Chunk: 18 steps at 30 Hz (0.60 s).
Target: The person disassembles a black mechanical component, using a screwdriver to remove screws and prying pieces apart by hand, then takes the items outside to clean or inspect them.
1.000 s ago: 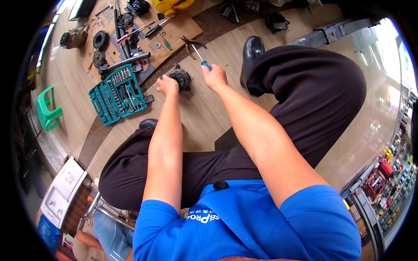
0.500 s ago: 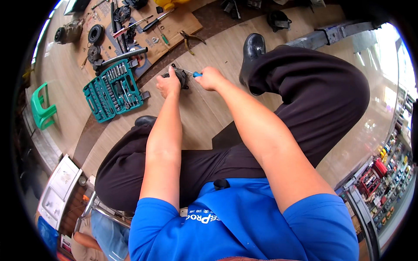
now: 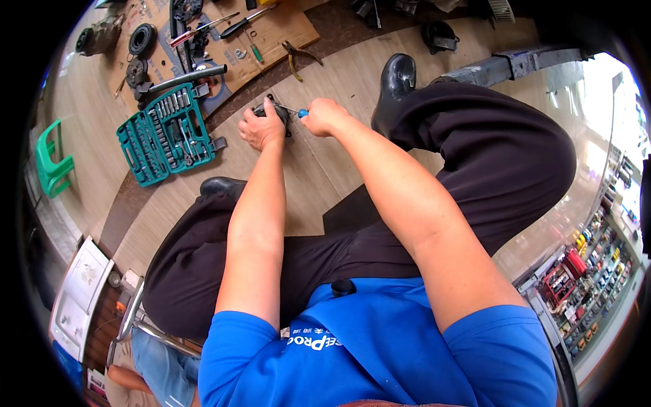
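At upper centre, the right hand (image 3: pixel 326 117) grips a blue-handled screwdriver (image 3: pixel 303 114) pointing left to the dark part (image 3: pixel 283 116) the left hand (image 3: pixel 264 129) clasps.

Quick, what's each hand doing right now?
Left hand: holding the dark metal part.
Right hand: closed around the blue-handled screwdriver.

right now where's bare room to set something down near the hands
Bare floor lies between the forearms, below the black part; between the pliers and right boot; and, farther left, between the green stool and tool case. The cardboard is crowded with tools, and the left hand and right hand, with a screwdriver, crowd the black part.
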### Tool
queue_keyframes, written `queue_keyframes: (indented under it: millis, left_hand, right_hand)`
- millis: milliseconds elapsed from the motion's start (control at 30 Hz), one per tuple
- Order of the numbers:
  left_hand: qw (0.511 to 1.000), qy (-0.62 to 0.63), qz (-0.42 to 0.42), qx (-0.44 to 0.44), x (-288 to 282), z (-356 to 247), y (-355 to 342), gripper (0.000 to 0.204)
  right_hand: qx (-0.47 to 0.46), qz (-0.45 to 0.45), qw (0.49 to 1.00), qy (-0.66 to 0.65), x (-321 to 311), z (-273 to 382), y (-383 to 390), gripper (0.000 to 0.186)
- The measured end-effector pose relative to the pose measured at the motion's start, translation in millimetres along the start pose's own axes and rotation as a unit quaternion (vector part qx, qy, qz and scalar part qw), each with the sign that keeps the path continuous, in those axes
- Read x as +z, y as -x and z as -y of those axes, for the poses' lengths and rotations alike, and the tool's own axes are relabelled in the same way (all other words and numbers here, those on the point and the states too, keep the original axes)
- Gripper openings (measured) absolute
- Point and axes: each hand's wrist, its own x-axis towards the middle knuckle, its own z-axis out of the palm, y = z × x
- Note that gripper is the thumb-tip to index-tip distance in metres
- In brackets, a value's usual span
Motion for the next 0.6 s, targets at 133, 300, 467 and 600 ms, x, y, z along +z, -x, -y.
queue_keyframes:
  millis: [133, 300, 467, 600]
  left_hand:
    - [1.000, -0.002, -0.002, 0.010, 2, 5, -3, 0.065]
    - [0.999, -0.025, 0.009, 0.031, 0, -3, -3, 0.064]
    - [0.999, -0.020, 0.024, -0.018, -5, -11, 1, 0.065]
    - [0.999, -0.030, 0.021, -0.035, -4, -12, -4, 0.066]
  right_hand:
    - [0.004, 0.075, 0.996, 0.049, -20, 16, 0, 0.030]
    - [0.017, 0.118, 0.988, 0.103, -20, 13, -15, 0.031]
    - [0.054, 0.036, 0.998, -0.006, 10, 9, 10, 0.036]
    - [0.041, 0.023, 0.999, 0.001, 2, 20, 32, 0.033]
